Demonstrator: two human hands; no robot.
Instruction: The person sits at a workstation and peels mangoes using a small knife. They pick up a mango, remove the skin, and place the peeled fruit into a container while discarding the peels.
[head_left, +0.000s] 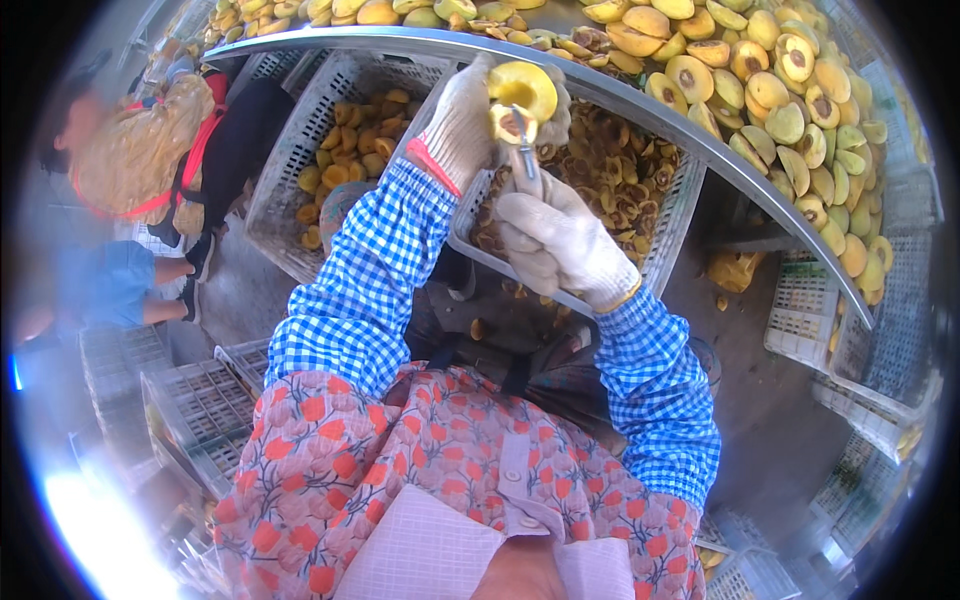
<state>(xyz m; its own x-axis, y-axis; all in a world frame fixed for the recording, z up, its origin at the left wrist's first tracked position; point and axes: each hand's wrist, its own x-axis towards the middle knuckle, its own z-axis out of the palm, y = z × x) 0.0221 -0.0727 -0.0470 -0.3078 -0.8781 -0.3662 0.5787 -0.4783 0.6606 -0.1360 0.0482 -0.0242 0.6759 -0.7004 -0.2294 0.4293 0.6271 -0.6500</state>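
Note:
My left hand, in a knitted work glove, holds a halved yellow fruit with its hollowed side showing, just inside the table's metal edge. My right hand, gloved too, grips a small metal pitting tool by its handle. On the tool's tip sits a cut-out piece of fruit core, touching or close to the lower rim of the half. Below my hands a plastic crate holds many brownish scraps and cores. Another crate, to the left, holds hollowed fruit halves.
A curved metal table edge runs across the top, with piled fruit halves behind it. Stacked crates stand at right and lower left. A co-worker is at the left. Fruit bits lie on the floor.

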